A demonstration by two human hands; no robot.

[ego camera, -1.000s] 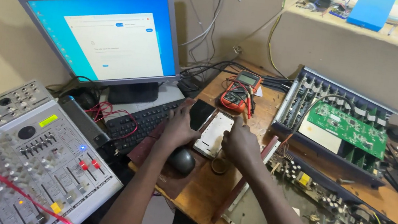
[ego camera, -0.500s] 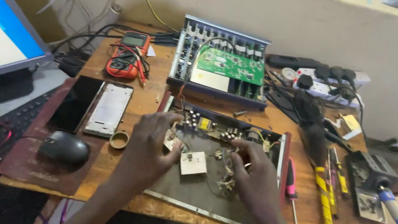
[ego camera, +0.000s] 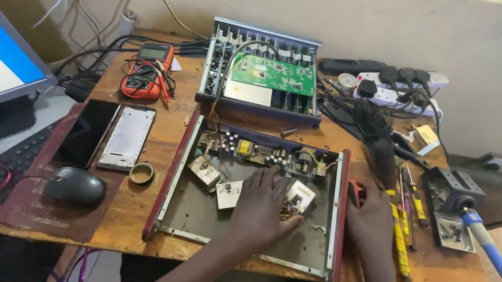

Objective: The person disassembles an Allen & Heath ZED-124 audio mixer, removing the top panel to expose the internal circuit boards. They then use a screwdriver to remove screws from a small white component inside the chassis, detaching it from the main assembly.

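The right hand (ego camera: 372, 223) has moved out to the screwdrivers (ego camera: 407, 211), holding nothing, while the left hand (ego camera: 265, 203) is staying flat in the open metal box (ego camera: 191, 213).

grey chassis (ego camera: 191, 213) with dark red side rails, green circuit board (ego camera: 275, 74) at 12 o'clock, orange-black multimeter (ego camera: 148, 71) at 10, black mouse (ego camera: 75, 186), blue-handled soldering iron (ego camera: 485, 237) at 3, yellow-black screwdrivers (ego camera: 402, 233)

Bare chassis floor (ego camera: 203, 218) passable; screwdrivers (ego camera: 407, 211) perhaps crowd right.
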